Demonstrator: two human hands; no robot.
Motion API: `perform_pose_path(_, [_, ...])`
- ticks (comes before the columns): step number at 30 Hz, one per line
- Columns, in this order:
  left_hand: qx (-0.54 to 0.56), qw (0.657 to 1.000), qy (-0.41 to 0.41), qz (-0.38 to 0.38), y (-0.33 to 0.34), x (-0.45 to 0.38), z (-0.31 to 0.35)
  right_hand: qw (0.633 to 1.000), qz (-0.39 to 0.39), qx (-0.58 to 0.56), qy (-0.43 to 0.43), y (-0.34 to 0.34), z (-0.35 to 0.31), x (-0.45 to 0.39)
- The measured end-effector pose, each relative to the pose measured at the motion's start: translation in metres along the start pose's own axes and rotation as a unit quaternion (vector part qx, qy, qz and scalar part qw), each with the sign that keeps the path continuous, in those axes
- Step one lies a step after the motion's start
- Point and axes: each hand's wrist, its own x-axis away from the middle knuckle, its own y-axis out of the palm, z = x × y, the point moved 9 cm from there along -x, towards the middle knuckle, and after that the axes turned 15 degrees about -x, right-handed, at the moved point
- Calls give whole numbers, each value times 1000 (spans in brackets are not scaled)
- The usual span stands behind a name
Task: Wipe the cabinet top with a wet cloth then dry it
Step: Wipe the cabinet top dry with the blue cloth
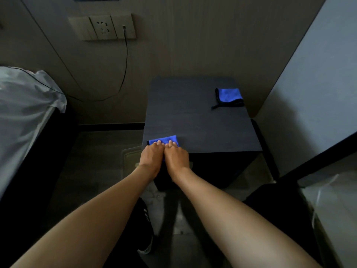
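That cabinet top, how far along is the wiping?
Done: can't tell, the dark cabinet top shows no clear wet streaks. In hand: left hand and right hand press a blue cloth at the near left corner. Left: apparently the remaining surface, then the second blue cloth lying at the far right.

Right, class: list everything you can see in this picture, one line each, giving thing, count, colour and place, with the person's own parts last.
cabinet: 1, dark grey, centre, against the wall
near cloth: 1, blue, cabinet top's near left corner, under both hands
far cloth: 1, blue with black edge, cabinet top's far right
socket panel: 1, grey-beige, wall, upper left
cable: 1, black, hangs from the panel toward the bed
bed: 1, white sheet, left edge
shoe: 1, black and white, floor, below the arms
left hand: 1, presses the near cloth
right hand: 1, presses the near cloth
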Motion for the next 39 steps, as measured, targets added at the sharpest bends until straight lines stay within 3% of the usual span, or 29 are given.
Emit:
perform_pose_path(11, [9, 997, 75, -17, -33, -19, 118, 996, 46, 34, 72, -54, 107, 35])
perform_pose_path(24, [49, 984, 169, 14, -79, -53, 244, 983, 96, 26, 153, -115, 222, 62])
perform_pose_path(31, [51, 975, 216, 7, -88, -80, 273, 983, 92, 32, 155, -132, 252, 48])
perform_pose_path(39, [59, 977, 200, 34, -96, -121, 277, 986, 92, 45, 133, -143, 273, 1])
